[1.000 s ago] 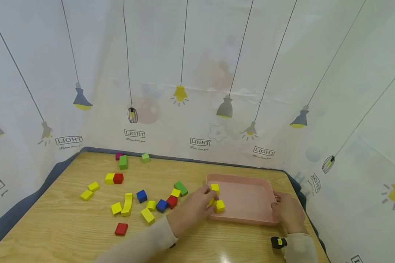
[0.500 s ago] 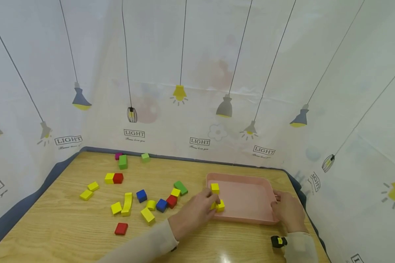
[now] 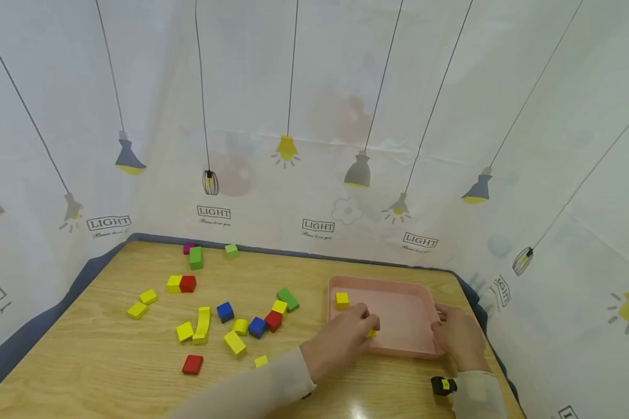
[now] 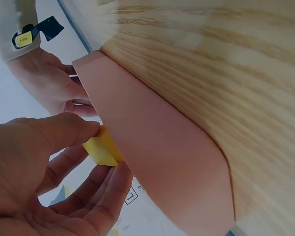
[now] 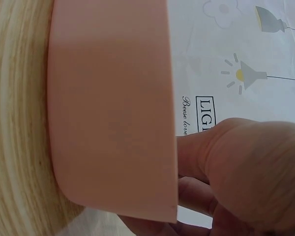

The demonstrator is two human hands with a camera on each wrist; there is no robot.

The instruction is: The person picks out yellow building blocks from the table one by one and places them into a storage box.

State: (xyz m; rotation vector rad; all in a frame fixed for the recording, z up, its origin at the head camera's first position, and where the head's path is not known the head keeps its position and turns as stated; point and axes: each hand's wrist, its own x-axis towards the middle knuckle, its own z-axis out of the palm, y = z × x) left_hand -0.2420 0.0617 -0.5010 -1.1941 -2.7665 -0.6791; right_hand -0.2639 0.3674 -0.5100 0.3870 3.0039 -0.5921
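Note:
My left hand (image 3: 346, 334) reaches over the near side of a pink tray (image 3: 398, 308). Between its thumb and fingers it pinches a yellow block (image 4: 101, 149), mostly covered by the hand in the head view. Another yellow block (image 3: 342, 301) sits in the tray's left part, beyond the knuckles. My right hand (image 3: 460, 337) grips the tray's right end. In the right wrist view, the thumb and fingers of that hand (image 5: 246, 172) are at the rim by the tray corner. The left hand hides part of the tray floor.
Loose blocks lie left of the tray: yellow ones, a blue block (image 3: 225, 312), a red block (image 3: 193, 365) and a green block (image 3: 288, 299). A small yellow block (image 3: 261, 361) lies by the left sleeve. A patterned white curtain (image 3: 314, 174) borders the wooden table (image 3: 110, 361).
My left hand has moved right along the tray's near side, pinching a yellow block. A yellow block beside the left sleeve has come into view. The right hand and tray have stayed put.

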